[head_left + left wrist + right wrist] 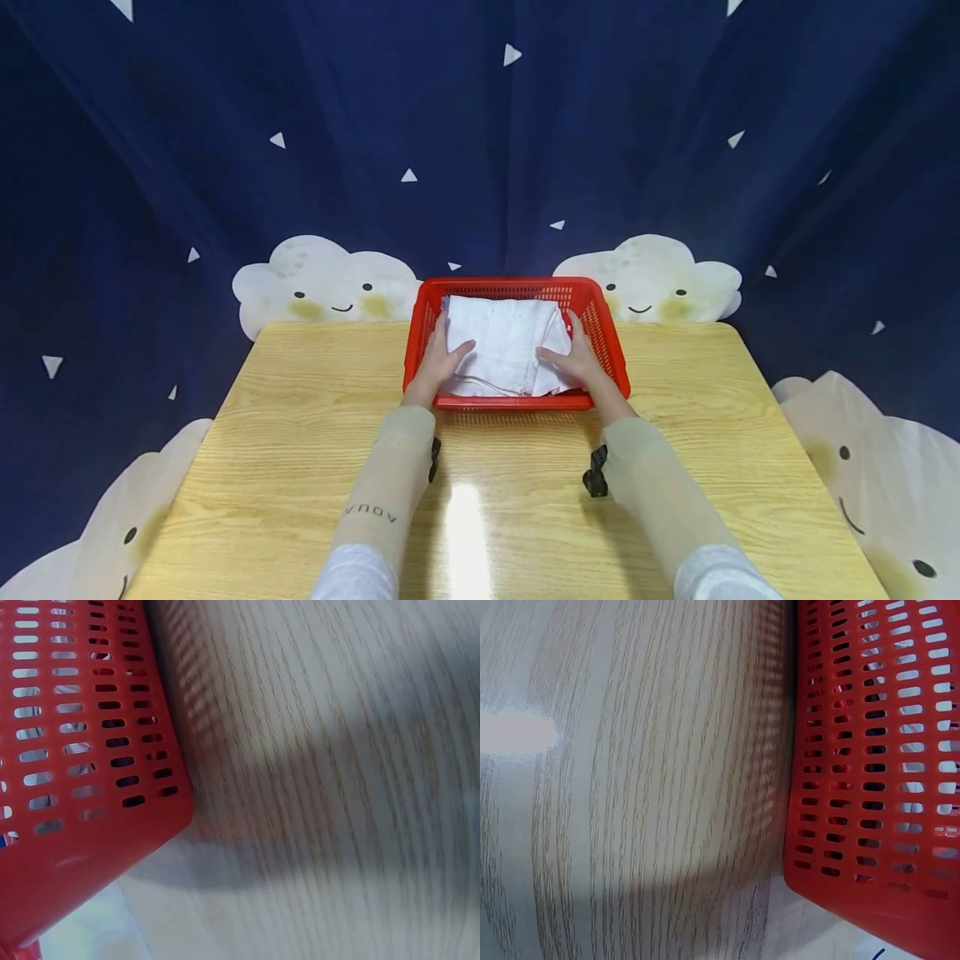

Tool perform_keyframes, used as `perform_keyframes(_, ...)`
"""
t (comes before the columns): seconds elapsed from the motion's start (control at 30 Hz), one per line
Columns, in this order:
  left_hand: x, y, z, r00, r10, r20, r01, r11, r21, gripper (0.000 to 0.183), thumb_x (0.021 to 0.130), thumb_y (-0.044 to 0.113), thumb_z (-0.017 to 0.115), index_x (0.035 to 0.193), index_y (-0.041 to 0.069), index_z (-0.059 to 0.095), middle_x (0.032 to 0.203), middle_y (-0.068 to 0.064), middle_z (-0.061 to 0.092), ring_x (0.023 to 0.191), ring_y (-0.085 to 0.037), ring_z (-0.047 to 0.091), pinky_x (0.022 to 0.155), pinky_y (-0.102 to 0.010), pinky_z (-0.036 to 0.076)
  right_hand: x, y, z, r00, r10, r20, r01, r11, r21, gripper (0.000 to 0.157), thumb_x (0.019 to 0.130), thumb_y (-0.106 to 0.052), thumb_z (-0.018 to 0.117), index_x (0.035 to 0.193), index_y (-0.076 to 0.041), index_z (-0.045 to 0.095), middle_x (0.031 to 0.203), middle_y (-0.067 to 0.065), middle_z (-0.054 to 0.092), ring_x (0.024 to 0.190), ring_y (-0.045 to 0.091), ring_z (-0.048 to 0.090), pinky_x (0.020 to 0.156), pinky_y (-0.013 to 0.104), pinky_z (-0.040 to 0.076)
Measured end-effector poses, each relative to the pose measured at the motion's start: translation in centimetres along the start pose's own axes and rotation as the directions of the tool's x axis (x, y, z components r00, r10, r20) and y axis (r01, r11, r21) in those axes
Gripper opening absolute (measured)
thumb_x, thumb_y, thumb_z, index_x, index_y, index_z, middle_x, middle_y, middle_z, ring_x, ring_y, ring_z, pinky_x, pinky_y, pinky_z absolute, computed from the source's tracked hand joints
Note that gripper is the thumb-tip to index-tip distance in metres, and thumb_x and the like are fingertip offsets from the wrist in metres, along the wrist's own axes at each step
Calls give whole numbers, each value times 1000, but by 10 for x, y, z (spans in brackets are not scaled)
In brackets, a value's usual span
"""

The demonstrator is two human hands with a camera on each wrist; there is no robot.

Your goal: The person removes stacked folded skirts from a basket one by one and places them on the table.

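Observation:
A folded white cloth [502, 342] lies in a red plastic basket [517, 403] in the head view. My left hand [441, 360] is at the cloth's left edge, its thumb spread over the top and its fingers pointing along the side. On the opposite side, my right hand [576, 358] lies against the cloth, thumb inward and fingers extended beside the basket's right wall. Both wrist views show the basket's slotted outer wall [82, 817], with white cloth visible through the holes; neither shows the fingers.
The basket stands on a wood-grain table [322, 433], near its back edge. Behind the table hangs a dark blue curtain [480, 133] with white triangles and smiling clouds. Light glares on the tabletop between the forearms.

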State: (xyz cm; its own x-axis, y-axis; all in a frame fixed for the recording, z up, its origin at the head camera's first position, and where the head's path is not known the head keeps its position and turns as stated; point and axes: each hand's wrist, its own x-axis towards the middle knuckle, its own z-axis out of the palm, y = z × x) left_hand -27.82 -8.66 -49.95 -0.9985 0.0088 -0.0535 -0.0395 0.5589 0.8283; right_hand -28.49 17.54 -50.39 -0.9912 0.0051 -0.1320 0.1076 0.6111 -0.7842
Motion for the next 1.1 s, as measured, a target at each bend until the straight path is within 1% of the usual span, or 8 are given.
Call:
perform_keyframes(0.2,5,-2,2,1000,-21,3,22,999,-40,83,84,35,60,147,18,9,150,-8,19,136,-26,20,109,-44,19,0,3,2,997,36,74,-38,999,32,108,74,-43,72,147,-20,-4,149,17,16,133,37,20,107,54,18)
perform_keyframes(0.37,7,-2,3,999,-48,4,48,997,-65,84,84,35,61,147,21,8,151,-5,17,136,-25,19,109,-44,18,-1,1,2,989,74,129,-81,995,51,106,75,-42,71,147,-26,-4,152,10,11,133,35,19,107,55,16)
perform_keyframes(0.5,7,-2,3,997,-70,20,71,996,-48,83,83,36,61,147,22,9,151,-6,19,136,-26,18,109,-47,18,0,2,2,988,59,143,-69,995,67,104,75,-40,71,147,-24,-2,152,8,9,134,33,17,108,53,14)
perform_keyframes(0.67,6,0,3,996,-80,47,81,997,-18,81,83,35,60,147,23,12,152,-5,16,139,-27,8,109,-49,13,0,2,0,985,58,166,-68,996,59,103,76,-41,70,148,-23,-1,153,7,7,136,32,13,108,53,13)
perform_keyframes(0.77,6,0,3,996,-69,48,69,998,-6,78,84,35,59,147,23,15,151,-6,17,139,-27,8,109,-49,13,0,2,-1,980,63,189,-74,996,50,101,76,-42,69,148,-24,1,153,6,6,137,30,9,108,52,11)
perform_keyframes(0.9,5,1,3,997,-51,58,51,999,3,74,84,35,59,146,25,20,150,-10,18,137,-30,11,107,-53,16,-1,1,-2,975,56,217,-65,997,36,99,76,-43,69,148,-24,3,153,8,8,138,30,8,108,53,10)
perform_keyframes(1.0,3,3,2,995,-57,83,59,998,-14,72,84,35,58,146,27,20,150,-8,18,137,-29,10,107,-53,16,-2,0,-3,976,46,214,-55,998,37,96,76,-44,69,148,-25,8,152,9,12,137,31,11,108,54,12)
perform_keyframes(1.1,2,4,2,993,-57,108,62,997,-50,73,85,33,58,146,26,20,151,-4,19,138,-25,11,109,-49,15,-2,-1,-2,978,32,205,-41,998,42,94,76,-43,69,148,-26,11,152,9,14,137,31,13,107,54,14)
